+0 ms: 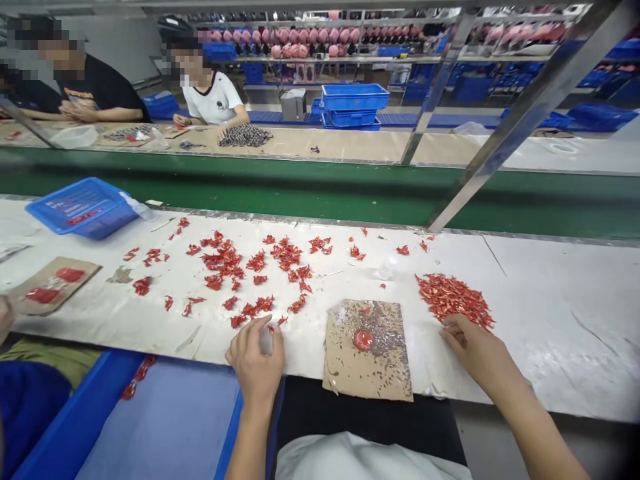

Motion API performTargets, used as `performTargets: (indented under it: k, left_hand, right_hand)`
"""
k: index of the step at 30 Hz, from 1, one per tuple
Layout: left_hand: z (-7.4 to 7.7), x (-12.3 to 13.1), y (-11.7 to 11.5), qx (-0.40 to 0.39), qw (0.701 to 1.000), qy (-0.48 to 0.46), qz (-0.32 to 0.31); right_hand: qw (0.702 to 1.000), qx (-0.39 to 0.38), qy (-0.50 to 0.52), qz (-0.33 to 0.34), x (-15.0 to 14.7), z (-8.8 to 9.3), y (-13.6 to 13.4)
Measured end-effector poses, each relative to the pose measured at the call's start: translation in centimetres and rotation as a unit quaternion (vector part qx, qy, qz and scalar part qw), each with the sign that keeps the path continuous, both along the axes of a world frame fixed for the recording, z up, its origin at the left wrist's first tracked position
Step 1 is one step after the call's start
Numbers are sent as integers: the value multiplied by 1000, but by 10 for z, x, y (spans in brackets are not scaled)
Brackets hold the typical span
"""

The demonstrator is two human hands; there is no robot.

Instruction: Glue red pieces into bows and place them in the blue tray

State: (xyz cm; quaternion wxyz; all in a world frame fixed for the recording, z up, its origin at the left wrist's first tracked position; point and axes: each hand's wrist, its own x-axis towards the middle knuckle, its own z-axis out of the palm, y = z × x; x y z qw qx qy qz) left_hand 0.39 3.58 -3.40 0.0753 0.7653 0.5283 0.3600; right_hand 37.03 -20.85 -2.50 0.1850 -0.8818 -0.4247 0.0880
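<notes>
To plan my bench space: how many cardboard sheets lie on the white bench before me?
2: one cardboard sheet at far left, another cardboard sheet between the left hand and right hand.

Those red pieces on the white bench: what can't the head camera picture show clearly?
All in the head view:
- What the left hand touches: its fingers hide it, and a pale bit beside them is blurred.
- Single pieces in the red heap: too small, and they overlap.
- The red blob on the cardboard sheet: too small to identify.
- Another person's hand: cut off by the left edge.
</notes>
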Motion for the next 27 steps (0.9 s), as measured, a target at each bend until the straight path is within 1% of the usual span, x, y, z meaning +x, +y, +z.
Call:
performTargets:
  k: [2, 6, 8, 10, 12, 14, 16, 18, 19, 20, 21, 23, 24, 25, 26, 27]
  left_hand:
    - [5, 10, 0, 7, 999, 47, -8]
    - [12, 33, 11, -1, 992, 111, -65]
    - [11, 40, 19, -19, 988, 127, -85]
    - [8, 43, 25, -32, 988, 120, -88]
    - [5, 44, 28, -32, 992, 72, -95]
    - [5, 44, 28, -29, 992, -16, -125]
    - [8, 45, 24, -33, 983, -112, -141]
    - [12, 46, 17, -67, 971, -199, -115]
    - [15, 46, 12, -100, 959, -246, -95]
    - [18, 46, 7, -147, 940, -299, -77]
    - [20, 46, 3, -205, 910, -354, -61]
    - [26, 45, -5, -324, 829, -453, -49]
    - [28, 44, -8, -370, 788, -489, -47]
    - [30, 43, -11, -400, 758, -514, -45]
    - [32, 42, -13, -414, 739, -529, -42]
    - [33, 41, -15, -418, 732, -537, -39]
  right_hand:
    - [998, 26, 42, -42, 3, -1, -2]
    - [978, 103, 116, -138, -7, 4, 2]
    - [961, 143, 171, -165, -20, 11, 10]
    - [939, 182, 236, -168, -37, 19, 20]
    - [918, 212, 298, -152, -53, 27, 31]
    - [901, 227, 348, -126, -67, 34, 42]
    - [881, 235, 399, -101, -78, 39, 51]
    - [852, 245, 456, -80, -86, 42, 57]
    - [837, 250, 481, -70, -89, 43, 59]
    - [825, 252, 502, -60, -92, 44, 60]
    - [816, 252, 517, -51, -95, 44, 62]
    - [813, 243, 527, -38, -99, 45, 64]
    - [820, 237, 520, -30, -101, 46, 66]
    - [832, 233, 503, -19, -102, 46, 67]
    - [848, 231, 477, -5, -103, 47, 69]
    - [867, 228, 444, 12, -105, 47, 70]
